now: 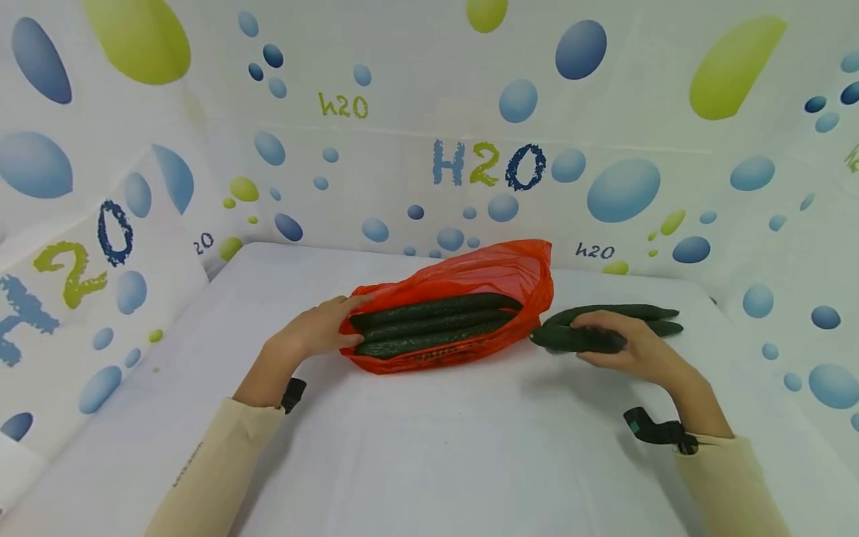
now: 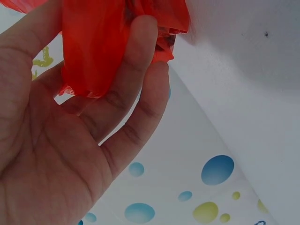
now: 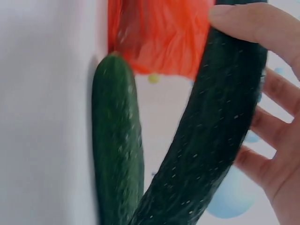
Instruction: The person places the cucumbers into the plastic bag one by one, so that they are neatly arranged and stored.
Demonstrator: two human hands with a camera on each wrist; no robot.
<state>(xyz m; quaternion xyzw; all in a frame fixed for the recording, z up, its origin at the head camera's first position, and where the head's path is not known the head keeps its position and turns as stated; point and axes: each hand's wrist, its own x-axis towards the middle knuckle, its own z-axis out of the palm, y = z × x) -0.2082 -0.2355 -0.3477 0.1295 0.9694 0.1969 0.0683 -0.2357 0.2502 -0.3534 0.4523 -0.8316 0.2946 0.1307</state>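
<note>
Right hand [image 1: 620, 343] is gripping a cucumber [image 3: 220, 112] beside the red bag [image 1: 476, 265]

From my remote seat, I'm watching 2 hands working over a white table [image 1: 429, 455]. The left hand [image 1: 329, 324] is pinching the bag's left end, and on the left wrist view I'm seeing the red plastic running between the thumb and the fingers, which are bending around it. Inside the bag, 3 dark green cucumbers [image 1: 436, 321] are lying side by side, showing clearly from above.

Over on the right, the fingers are closing around that single cucumber: the thumb is pressing its near face, and the fingertips are lining the opposite side. Its left end is pointing at the bag's right edge; whether they're touching, I'm not able to tell. On the right wrist view it is slanting, its bag-side end standing higher than the second cucumber [image 3: 117, 140], which is lying on the table just beside the bag.

Beige sleeves [image 1: 218, 455] are covering the forearms, and a backdrop [image 1: 403, 67] is showing blue and green drops with H2O lettering.
</note>
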